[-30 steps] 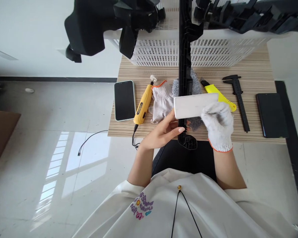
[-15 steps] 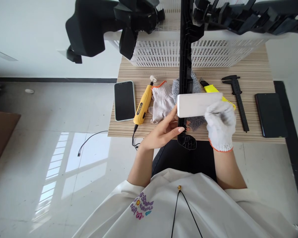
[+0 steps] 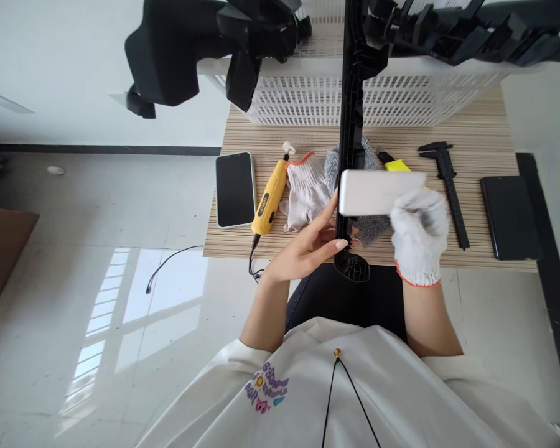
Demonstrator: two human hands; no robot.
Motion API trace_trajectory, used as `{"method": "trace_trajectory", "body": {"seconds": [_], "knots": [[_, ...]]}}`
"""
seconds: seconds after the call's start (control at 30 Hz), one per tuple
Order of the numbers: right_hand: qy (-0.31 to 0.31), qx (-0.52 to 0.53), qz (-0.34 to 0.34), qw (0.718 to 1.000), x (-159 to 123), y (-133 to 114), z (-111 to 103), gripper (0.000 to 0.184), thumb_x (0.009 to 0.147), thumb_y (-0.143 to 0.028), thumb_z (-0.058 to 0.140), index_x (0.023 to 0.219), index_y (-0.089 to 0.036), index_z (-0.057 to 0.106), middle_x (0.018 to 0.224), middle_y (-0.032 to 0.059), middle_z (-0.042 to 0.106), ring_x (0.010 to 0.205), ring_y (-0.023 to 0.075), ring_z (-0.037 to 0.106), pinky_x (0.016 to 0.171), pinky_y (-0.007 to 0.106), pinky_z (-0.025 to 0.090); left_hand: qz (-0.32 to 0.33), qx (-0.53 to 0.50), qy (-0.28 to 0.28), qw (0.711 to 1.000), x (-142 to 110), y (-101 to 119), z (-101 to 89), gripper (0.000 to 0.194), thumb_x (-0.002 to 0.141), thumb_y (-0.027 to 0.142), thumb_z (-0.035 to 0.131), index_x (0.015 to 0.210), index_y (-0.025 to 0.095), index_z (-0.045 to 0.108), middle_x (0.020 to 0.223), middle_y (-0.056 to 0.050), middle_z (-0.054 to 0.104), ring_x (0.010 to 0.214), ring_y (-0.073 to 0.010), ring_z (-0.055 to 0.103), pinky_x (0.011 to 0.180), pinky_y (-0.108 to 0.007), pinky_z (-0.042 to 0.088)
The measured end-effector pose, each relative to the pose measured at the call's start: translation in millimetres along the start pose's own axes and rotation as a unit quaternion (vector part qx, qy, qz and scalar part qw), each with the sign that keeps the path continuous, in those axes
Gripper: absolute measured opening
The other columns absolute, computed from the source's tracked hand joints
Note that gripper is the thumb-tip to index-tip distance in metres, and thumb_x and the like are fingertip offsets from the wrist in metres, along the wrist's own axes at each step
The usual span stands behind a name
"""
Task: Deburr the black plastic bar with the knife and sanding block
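My bare left hand (image 3: 308, 249) is closed around the lower part of a long, ribbed black plastic trim piece (image 3: 352, 118). The piece runs from near my lap up over the basket, with its rounded end (image 3: 352, 267) toward me. In a white knitted glove with an orange hem, my right hand (image 3: 420, 233) grips one end of a flat white block (image 3: 376, 193) with rounded corners. The block's far end lies across the black piece, just above my left fingers; whether they touch is hard to tell. A grey cloth (image 3: 371, 227) lies beneath them on the table.
On the striped table (image 3: 476, 143) are a phone (image 3: 236, 190), a yellow corded rotary tool (image 3: 271, 196), a spare glove (image 3: 308, 190), a yellow cutter (image 3: 396, 165), a black caliper (image 3: 448, 186) and another phone (image 3: 511, 218). Behind stands a white basket (image 3: 298, 99) with black plastic parts (image 3: 177, 50).
My right hand and the white block have shifted slightly right and away from me. The black piece's upper part has swung a little to the right; my left hand keeps its hold.
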State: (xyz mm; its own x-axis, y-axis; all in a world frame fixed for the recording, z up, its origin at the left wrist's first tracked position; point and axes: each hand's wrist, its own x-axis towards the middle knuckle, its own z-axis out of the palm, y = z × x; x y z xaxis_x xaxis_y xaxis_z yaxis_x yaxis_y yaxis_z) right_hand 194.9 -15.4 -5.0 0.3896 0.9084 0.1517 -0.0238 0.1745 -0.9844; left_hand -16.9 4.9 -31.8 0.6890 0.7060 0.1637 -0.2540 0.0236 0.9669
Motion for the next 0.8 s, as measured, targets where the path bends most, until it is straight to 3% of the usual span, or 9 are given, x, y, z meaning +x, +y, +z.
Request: {"method": "trace_trajectory", "body": {"seconds": [0.03, 0.17, 0.3, 0.43, 0.57, 0.7, 0.8], "knots": [[-0.001, 0.001, -0.002, 1.000, 0.0, -0.2, -0.1, 0.020, 0.081, -0.043, 0.084, 0.086, -0.033, 0.067, 0.082, -0.0024, 0.066, 0.063, 0.0152, 0.058, 0.049, 0.030, 0.046, 0.000, 0.002, 0.002, 1.000, -0.1, -0.2, 0.0, 0.084, 0.105, 0.033, 0.065, 0.171, 0.046, 0.015, 0.149, -0.009, 0.068, 0.127, -0.0286, 0.073, 0.112, -0.052, 0.060], [0.091, 0.014, -0.060, 0.994, 0.4, -0.9, 0.2, 0.017, 0.081, -0.039, 0.083, 0.086, -0.032, 0.069, 0.079, -0.0038, 0.065, 0.057, 0.0125, 0.053, 0.047, 0.028, 0.042, 0.001, -0.004, -0.004, 1.000, 0.0, 0.2, 0.5, 0.085, 0.106, 0.032, 0.063, 0.171, 0.046, 0.011, 0.146, -0.009, 0.070, 0.121, -0.0261, 0.076, 0.109, -0.049, 0.062], [0.049, -0.013, -0.060, 0.997, 0.5, -1.9, -1.5, 0.018, 0.080, -0.039, 0.087, 0.084, -0.033, 0.070, 0.080, -0.0026, 0.068, 0.061, 0.0151, 0.058, 0.048, 0.031, 0.047, -0.002, 0.001, -0.003, 1.000, 0.2, 0.6, 0.6, 0.085, 0.106, 0.033, 0.063, 0.172, 0.044, 0.011, 0.146, -0.010, 0.070, 0.121, -0.0258, 0.076, 0.108, -0.047, 0.062], [0.102, 0.012, -0.063, 0.993, -1.4, -3.9, -4.2, 0.018, 0.080, -0.040, 0.088, 0.087, -0.037, 0.071, 0.082, -0.0032, 0.068, 0.057, 0.0140, 0.054, 0.045, 0.032, 0.042, -0.012, -0.002, -0.006, 1.000, 0.0, 1.3, 0.8, 0.087, 0.105, 0.035, 0.064, 0.172, 0.045, 0.009, 0.148, -0.009, 0.070, 0.121, -0.0267, 0.075, 0.106, -0.048, 0.063], [0.042, -0.019, -0.060, 0.997, -4.8, -5.8, -3.4, 0.016, 0.081, -0.038, 0.088, 0.086, -0.034, 0.073, 0.079, -0.0026, 0.068, 0.057, 0.0145, 0.056, 0.045, 0.033, 0.044, -0.014, 0.005, -0.002, 1.000, 0.3, 3.2, 1.2, 0.085, 0.106, 0.035, 0.063, 0.173, 0.042, 0.011, 0.150, -0.010, 0.068, 0.129, -0.0282, 0.071, 0.108, -0.047, 0.061], [0.106, 0.016, -0.086, 0.990, -5.2, -6.3, 0.2, 0.015, 0.081, -0.036, 0.087, 0.087, -0.033, 0.074, 0.080, -0.0042, 0.068, 0.056, 0.0127, 0.055, 0.045, 0.030, 0.043, 0.007, 0.002, -0.010, 1.000, 0.8, 2.6, 0.3, 0.084, 0.106, 0.029, 0.062, 0.172, 0.046, 0.013, 0.148, -0.009, 0.069, 0.120, -0.0241, 0.076, 0.106, -0.043, 0.063], [0.055, 0.016, -0.060, 0.997, -2.9, -5.6, 2.3, 0.017, 0.075, -0.031, 0.091, 0.082, -0.030, 0.075, 0.078, -0.0036, 0.070, 0.056, 0.0129, 0.058, 0.044, 0.029, 0.045, 0.008, 0.010, -0.007, 1.000, 0.8, 0.9, -0.6, 0.083, 0.106, 0.029, 0.063, 0.172, 0.042, 0.015, 0.146, -0.010, 0.070, 0.124, -0.0252, 0.074, 0.107, -0.043, 0.062]]}}
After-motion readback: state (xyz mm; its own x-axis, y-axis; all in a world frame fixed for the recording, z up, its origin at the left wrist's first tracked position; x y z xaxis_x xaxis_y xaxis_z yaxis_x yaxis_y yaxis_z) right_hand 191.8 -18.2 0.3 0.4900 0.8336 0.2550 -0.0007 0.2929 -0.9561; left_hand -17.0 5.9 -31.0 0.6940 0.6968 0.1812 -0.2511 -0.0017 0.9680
